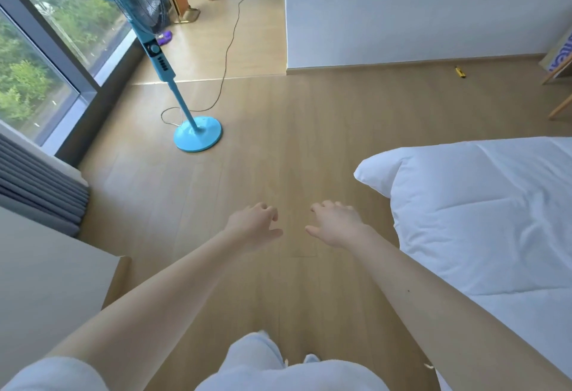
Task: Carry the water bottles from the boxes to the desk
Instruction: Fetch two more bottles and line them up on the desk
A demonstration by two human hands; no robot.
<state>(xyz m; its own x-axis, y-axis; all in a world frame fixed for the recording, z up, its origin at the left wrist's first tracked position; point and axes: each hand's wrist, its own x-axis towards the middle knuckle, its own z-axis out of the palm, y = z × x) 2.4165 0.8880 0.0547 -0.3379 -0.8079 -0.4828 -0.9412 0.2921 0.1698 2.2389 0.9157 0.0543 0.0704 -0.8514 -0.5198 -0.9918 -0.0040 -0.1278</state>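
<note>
1. Stretched forward over the wooden floor [278,149]: left hand [252,226] and right hand [335,225], side by side but apart, palms down, fingers loosely curled, holding nothing.
2. Ahead to the left, by the window [40,59]: blue standing fan [162,62], upright, black cord [229,50] trailing away across the floor.
3. On the right: white bed [479,220], rumpled duvet corner jutting toward the hands.
4. Near the foot of the white wall [402,10]: small yellow object [460,72] lying on the floor.
5. At the left edge: grey pleated curtain [37,186].
</note>
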